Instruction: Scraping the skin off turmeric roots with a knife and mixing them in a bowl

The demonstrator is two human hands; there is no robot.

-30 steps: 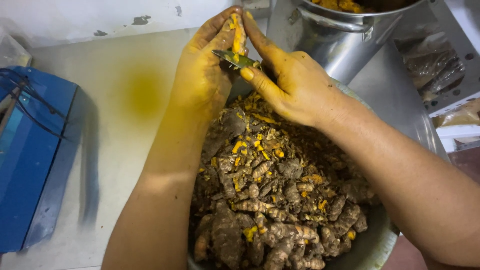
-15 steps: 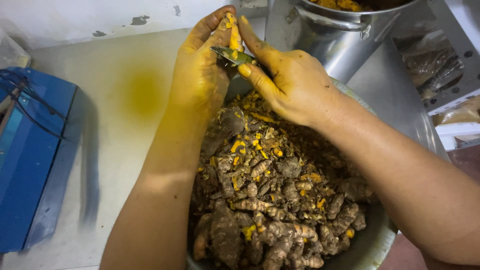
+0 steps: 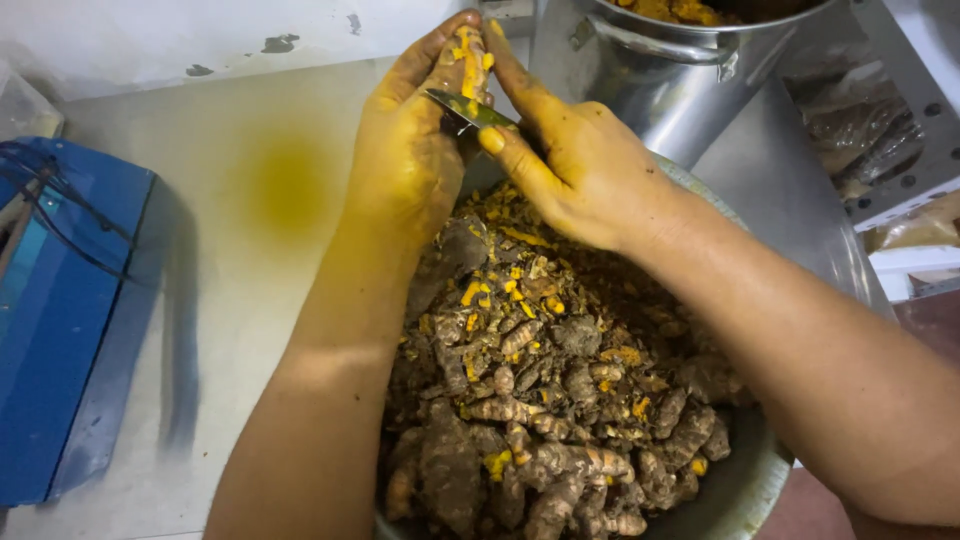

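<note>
Turmeric root pinched in raised left hand

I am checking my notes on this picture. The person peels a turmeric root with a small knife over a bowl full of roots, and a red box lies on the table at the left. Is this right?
Not quite: the box at the left is blue, not red, as the head view shows. The rest holds: the left hand grips the turmeric root, the right hand holds the small knife against it, over the bowl full of roots.

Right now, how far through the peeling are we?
Done: peeled yellow pieces in the steel pot, peel scraps on the pile. In hand: left hand holds a root, right hand works the knife. Left: a bowl heaped with unpeeled roots.
</note>
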